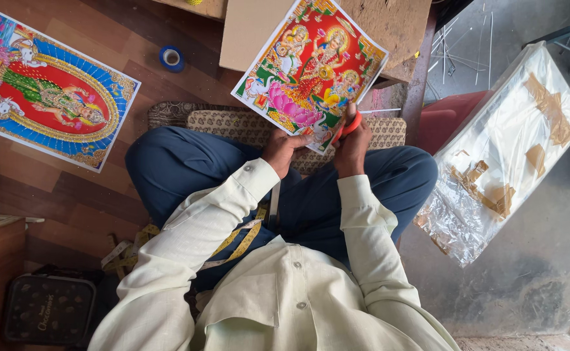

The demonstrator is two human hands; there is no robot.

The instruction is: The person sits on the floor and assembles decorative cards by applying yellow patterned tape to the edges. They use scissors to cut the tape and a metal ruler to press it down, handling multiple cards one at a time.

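My left hand (283,148) grips the lower edge of a colourful printed picture (311,68) of seated figures and a pink lotus, holding it tilted above my lap. My right hand (352,138) is closed on orange-handled scissors (350,123) at the picture's lower right edge; the blades are hidden behind the paper and hand. I sit cross-legged in dark blue trousers and a pale shirt, a yellow measuring tape (243,240) draped across my lap.
A second colourful print (48,91) lies on the wooden floor at left, a blue tape roll (172,58) beyond it. Cardboard (252,29) sits ahead. A plastic-wrapped package (509,149) with brown tape and a red object (444,117) lie right. A patterned cushion (233,123) is under me.
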